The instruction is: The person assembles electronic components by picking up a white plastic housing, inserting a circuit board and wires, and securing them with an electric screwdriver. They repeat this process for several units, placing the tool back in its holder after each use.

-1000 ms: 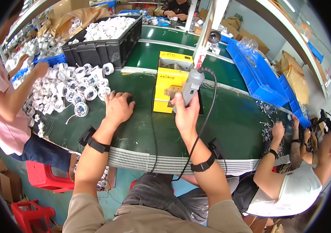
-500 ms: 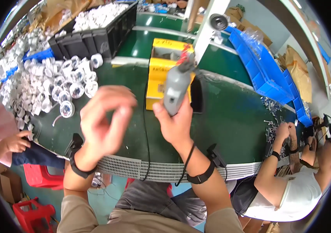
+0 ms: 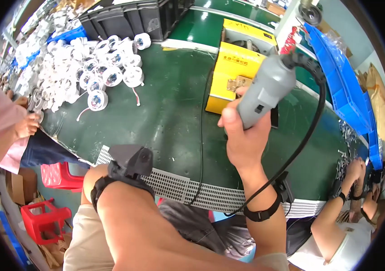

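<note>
My right hand (image 3: 248, 140) is wrapped round a grey corded power tool (image 3: 267, 90) with a dark switch on its side. A black cord leaves the tool's upper end and loops down past my right wrist. Just behind the tool stands a yellow box (image 3: 235, 63) with an open top and a small metal fitting on its side; the tool and hand cover part of it. My left hand (image 3: 94, 175) is bent away beyond its wristband at the table's near edge. Only a little of it shows and its fingers are hidden.
White round lamp housings (image 3: 112, 76), some with wires, are heaped on the green table (image 3: 170, 113) at left. Behind them is a black crate (image 3: 124, 22). Blue bins (image 3: 341, 86) line the right. People sit at both sides; red stools (image 3: 45, 221) stand lower left.
My left hand has dropped from above the table toward its near edge. My right hand has moved right with the tool, and the view has shifted.
</note>
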`<action>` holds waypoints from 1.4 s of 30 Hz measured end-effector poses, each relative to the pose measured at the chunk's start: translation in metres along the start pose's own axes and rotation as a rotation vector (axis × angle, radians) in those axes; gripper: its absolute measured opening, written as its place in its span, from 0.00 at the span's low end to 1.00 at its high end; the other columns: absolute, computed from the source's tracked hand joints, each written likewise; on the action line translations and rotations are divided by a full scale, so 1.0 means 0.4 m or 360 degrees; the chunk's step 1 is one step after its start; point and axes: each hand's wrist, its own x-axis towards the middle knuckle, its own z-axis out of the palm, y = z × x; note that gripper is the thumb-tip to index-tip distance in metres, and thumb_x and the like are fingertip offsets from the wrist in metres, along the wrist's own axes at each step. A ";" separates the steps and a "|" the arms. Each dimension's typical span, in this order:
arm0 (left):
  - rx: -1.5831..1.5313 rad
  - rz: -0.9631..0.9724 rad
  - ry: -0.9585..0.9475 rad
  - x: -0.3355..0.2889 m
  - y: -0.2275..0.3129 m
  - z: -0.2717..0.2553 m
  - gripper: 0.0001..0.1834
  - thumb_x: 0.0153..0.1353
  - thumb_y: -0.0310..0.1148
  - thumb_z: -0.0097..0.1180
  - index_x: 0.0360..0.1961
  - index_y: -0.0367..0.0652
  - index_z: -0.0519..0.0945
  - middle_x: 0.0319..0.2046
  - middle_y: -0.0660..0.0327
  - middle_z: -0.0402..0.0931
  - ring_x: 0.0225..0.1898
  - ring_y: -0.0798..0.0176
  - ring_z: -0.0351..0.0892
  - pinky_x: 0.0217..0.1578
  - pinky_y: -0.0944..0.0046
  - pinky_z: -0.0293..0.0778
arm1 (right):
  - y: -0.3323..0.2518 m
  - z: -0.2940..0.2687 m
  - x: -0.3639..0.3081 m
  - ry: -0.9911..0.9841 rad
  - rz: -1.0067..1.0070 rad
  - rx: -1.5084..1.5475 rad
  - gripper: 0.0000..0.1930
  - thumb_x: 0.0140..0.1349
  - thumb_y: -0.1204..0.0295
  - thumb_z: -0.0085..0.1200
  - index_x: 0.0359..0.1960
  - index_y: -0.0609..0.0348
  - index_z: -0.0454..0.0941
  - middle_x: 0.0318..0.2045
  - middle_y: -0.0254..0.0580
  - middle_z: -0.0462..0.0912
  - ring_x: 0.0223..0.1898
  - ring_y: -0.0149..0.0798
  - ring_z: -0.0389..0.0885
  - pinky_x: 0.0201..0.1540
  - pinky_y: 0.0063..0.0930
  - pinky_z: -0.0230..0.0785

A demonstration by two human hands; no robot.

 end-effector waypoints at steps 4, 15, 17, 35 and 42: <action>-0.0174 -0.0031 0.0051 0.008 0.016 -0.085 0.09 0.63 0.29 0.50 0.30 0.33 0.76 0.25 0.55 0.77 0.28 0.51 0.77 0.35 0.55 0.77 | -0.023 0.015 -0.001 -0.0103 0.0046 -0.0076 0.26 0.54 0.64 0.65 0.49 0.63 0.67 0.27 0.31 0.76 0.26 0.25 0.73 0.32 0.22 0.68; -0.0123 -0.0005 -0.0049 0.089 0.085 -0.132 0.07 0.61 0.25 0.52 0.31 0.30 0.76 0.26 0.54 0.76 0.28 0.51 0.77 0.37 0.55 0.77 | -0.057 0.027 -0.009 -0.0137 0.0213 0.0099 0.23 0.51 0.67 0.66 0.46 0.60 0.70 0.36 0.37 0.77 0.37 0.30 0.75 0.43 0.27 0.68; -0.0082 0.0007 -0.0080 0.032 0.577 -0.553 0.06 0.60 0.25 0.52 0.31 0.30 0.76 0.26 0.54 0.76 0.28 0.51 0.77 0.37 0.55 0.77 | -0.065 -0.005 -0.007 -0.0117 0.0246 0.0145 0.22 0.51 0.68 0.64 0.47 0.60 0.71 0.39 0.38 0.75 0.40 0.31 0.73 0.46 0.29 0.66; -0.0487 -0.0224 -0.0738 0.211 0.037 -0.031 0.23 0.67 0.33 0.51 0.63 0.44 0.69 0.57 0.57 0.73 0.54 0.50 0.74 0.56 0.74 0.69 | -0.038 0.035 0.002 -0.0054 0.0059 -0.0141 0.26 0.52 0.61 0.66 0.47 0.60 0.69 0.33 0.45 0.79 0.36 0.42 0.79 0.40 0.34 0.70; -0.0772 -0.0567 -0.0365 0.227 0.001 -0.059 0.16 0.64 0.30 0.54 0.52 0.41 0.72 0.48 0.56 0.75 0.47 0.50 0.76 0.48 0.68 0.72 | -0.051 0.034 0.003 -0.0102 0.0205 -0.0016 0.27 0.51 0.62 0.68 0.46 0.62 0.68 0.29 0.45 0.80 0.30 0.36 0.81 0.36 0.29 0.73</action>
